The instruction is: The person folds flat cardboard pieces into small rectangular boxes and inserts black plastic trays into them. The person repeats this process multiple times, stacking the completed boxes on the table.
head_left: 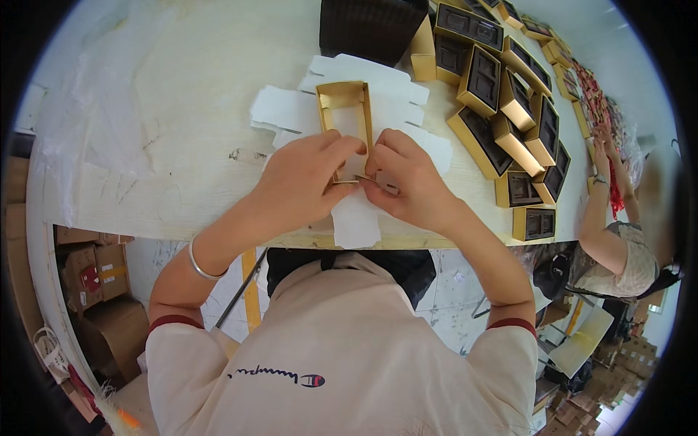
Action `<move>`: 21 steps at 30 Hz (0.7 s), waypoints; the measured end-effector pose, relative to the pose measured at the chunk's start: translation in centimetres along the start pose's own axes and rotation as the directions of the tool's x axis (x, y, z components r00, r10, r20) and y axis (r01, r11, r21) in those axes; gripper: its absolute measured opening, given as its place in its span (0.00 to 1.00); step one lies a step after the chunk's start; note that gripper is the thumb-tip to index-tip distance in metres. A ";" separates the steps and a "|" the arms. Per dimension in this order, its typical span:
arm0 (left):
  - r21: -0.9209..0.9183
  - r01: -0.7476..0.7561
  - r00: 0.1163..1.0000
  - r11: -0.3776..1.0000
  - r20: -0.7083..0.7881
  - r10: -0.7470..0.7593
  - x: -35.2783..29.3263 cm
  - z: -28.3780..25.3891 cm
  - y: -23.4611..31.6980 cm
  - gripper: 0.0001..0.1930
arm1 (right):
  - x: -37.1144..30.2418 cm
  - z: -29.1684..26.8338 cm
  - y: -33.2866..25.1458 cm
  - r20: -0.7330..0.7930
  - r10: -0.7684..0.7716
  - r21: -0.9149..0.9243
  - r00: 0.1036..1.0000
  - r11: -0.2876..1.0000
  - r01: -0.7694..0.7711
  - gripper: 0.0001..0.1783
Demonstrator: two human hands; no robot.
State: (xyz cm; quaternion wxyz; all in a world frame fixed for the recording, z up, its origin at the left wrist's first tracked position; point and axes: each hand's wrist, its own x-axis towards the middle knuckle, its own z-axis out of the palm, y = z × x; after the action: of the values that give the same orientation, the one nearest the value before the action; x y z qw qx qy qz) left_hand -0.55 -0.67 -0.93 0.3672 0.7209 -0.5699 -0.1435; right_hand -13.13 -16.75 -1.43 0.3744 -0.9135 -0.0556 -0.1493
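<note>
1. Cream T-shirt (342, 334) with dark red sleeve bands fills the lower part of the view, nearest the camera.
2. Left hand (302, 178): the thumb presses at the near end of an open gold cardboard box (343, 90), while the index finger bends over toward its inside; together they grip its near left corner.
3. Right hand (411, 178): the thumb and curled index finger pinch the box's near right corner. Both thumbs come close to each other at the near end, where small flaps stick out; the exact fold is partly hidden by the fingers.
4. From the fingertips, the gold box stretches away from the person, its far end free of both hands.
5. Under and around it lie flat white die-cut carton blanks (280, 109), with slots and tabs.
6. Just beyond the blanks stands a black box (374, 29); to the right, gold boxes with dark brown inserts (483, 76) are heaped along the pale worktable (196, 167).
7. A silver bangle (196, 261) circles the left forearm; clear plastic film (105, 109) lies at far left.
8. At far right, a co-worker's arms (598, 196) reach toward red items (595, 102).
</note>
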 end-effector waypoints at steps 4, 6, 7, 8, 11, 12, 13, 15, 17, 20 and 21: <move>0.018 -0.040 0.999 0.999 -0.018 0.040 -0.1 0.8 -0.6 0.05 | -0.8 0.0 -0.7 0.022 0.154 0.081 0.988 0.985 -0.155 0.19; -0.038 0.001 1.000 0.999 -0.008 -0.001 -0.4 0.8 -0.7 0.04 | -1.7 -0.8 -1.6 0.048 0.119 0.020 0.992 0.993 -0.120 0.26; -0.053 0.017 1.000 0.998 -0.003 -0.017 -0.4 0.7 -0.7 0.04 | -2.1 -1.7 -2.1 0.046 0.018 -0.084 0.999 0.996 -0.014 0.29; -0.067 0.034 0.999 0.997 0.002 -0.034 -0.3 0.6 -0.7 0.04 | -2.5 -2.0 -2.5 0.055 -0.083 -0.185 0.995 0.978 0.092 0.33; -0.082 0.010 1.000 0.997 -0.019 -0.012 -0.3 0.7 -0.9 0.05 | -4.5 -1.1 -2.9 0.193 -0.158 -0.332 0.968 0.918 0.216 0.37; -0.076 0.010 1.000 0.997 -0.007 -0.011 -0.2 0.7 -0.9 0.05 | -4.9 -0.1 -2.7 0.141 -0.181 -0.376 0.973 0.900 0.222 0.34; -0.070 0.011 1.000 0.998 0.005 -0.011 -0.1 0.6 -0.8 0.05 | -4.9 0.2 -2.5 0.093 -0.200 -0.358 0.975 0.908 0.220 0.32; -0.047 0.008 0.998 0.999 0.068 -0.005 0.0 0.2 -0.7 0.06 | -4.4 0.3 -1.9 -0.005 -0.237 -0.320 0.972 0.921 0.223 0.29; -0.014 -0.003 0.985 1.000 0.170 0.005 -0.1 -0.5 -1.0 0.08 | -3.2 0.5 -0.8 -0.096 -0.242 -0.256 0.966 0.944 0.211 0.23; -0.425 0.093 0.987 0.900 0.160 -0.026 0.3 -1.2 -2.3 0.11 | -1.2 1.8 -1.1 -0.325 0.075 0.160 0.943 0.987 -0.024 0.14; -0.382 0.148 0.977 0.912 0.199 -0.076 0.3 -1.4 -2.1 0.11 | -0.6 2.2 -1.3 -0.359 0.251 0.358 0.899 0.927 -0.116 0.12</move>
State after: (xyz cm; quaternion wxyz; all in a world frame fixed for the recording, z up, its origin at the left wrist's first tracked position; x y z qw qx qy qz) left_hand 1.93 -0.28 -1.35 0.4432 0.6478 -0.5175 -0.3407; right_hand -13.46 -14.26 -2.27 0.5367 -0.7899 0.0853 -0.2842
